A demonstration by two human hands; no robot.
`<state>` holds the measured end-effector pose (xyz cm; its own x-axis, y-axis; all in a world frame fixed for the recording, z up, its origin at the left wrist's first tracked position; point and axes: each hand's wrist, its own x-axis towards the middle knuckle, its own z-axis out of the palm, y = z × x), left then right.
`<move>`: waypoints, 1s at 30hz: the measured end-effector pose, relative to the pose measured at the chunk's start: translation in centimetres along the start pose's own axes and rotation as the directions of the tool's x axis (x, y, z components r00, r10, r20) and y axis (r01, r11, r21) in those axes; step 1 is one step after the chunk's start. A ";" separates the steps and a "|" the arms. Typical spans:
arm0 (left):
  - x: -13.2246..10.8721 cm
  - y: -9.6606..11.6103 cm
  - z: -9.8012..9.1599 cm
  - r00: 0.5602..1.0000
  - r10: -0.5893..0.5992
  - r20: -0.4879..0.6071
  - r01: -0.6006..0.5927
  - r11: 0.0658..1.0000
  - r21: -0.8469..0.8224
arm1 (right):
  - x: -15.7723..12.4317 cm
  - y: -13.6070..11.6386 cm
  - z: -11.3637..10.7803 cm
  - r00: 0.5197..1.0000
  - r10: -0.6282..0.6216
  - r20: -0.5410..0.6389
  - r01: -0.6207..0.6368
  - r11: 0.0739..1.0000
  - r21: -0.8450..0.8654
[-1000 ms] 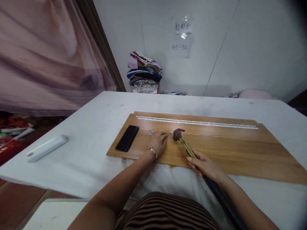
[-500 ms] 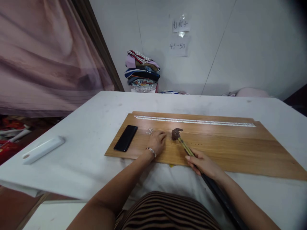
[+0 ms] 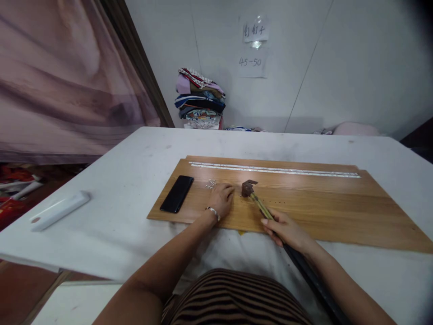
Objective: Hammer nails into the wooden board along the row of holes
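A wooden board [image 3: 324, 207] lies on the white table. My right hand [image 3: 284, 229] is closed round the handle of a claw hammer [image 3: 249, 188], whose rusty head is low over or on the board's middle. Left of that head, my left hand [image 3: 222, 198] rests on the board with fingers curled together; whether anything is between them is too small to tell. Several loose nails [image 3: 210, 183] lie just beyond it. A row of small dark dots marks the board right of the hammer head.
A black phone [image 3: 177, 194] lies on the board's left part. Two pale strips [image 3: 274, 170] run along its far side. On the table [image 3: 118, 180] at left is a white oblong object [image 3: 61, 211]. Folded clothes [image 3: 200, 99] are stacked beyond the table.
The whole view has shifted very slightly. Both hands and the hammer keep the same places on the board.
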<state>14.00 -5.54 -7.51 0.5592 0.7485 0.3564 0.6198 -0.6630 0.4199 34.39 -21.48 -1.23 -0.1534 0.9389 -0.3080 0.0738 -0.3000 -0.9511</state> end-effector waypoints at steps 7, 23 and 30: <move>0.0 -0.2 0.0 1.000 0.003 0.006 -0.003 1.000 -0.002 | -0.2 -0.2 0.0 0.999 -0.013 -0.033 0.013 1.000 0.013; 0.0 0.0 0.1 1.000 -0.024 0.020 0.024 1.000 -0.015 | -0.1 0.0 0.1 1.000 -0.013 -0.013 0.013 1.000 0.005; 0.0 0.1 0.0 1.000 -0.016 0.009 0.016 1.000 -0.012 | -0.1 0.1 0.0 1.000 -0.008 -0.006 0.008 1.000 0.010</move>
<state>14.03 -5.61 -7.44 0.5542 0.7589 0.3421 0.6220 -0.6506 0.4357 34.38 -21.57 -1.30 -0.1480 0.9424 -0.3001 0.0627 -0.2938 -0.9538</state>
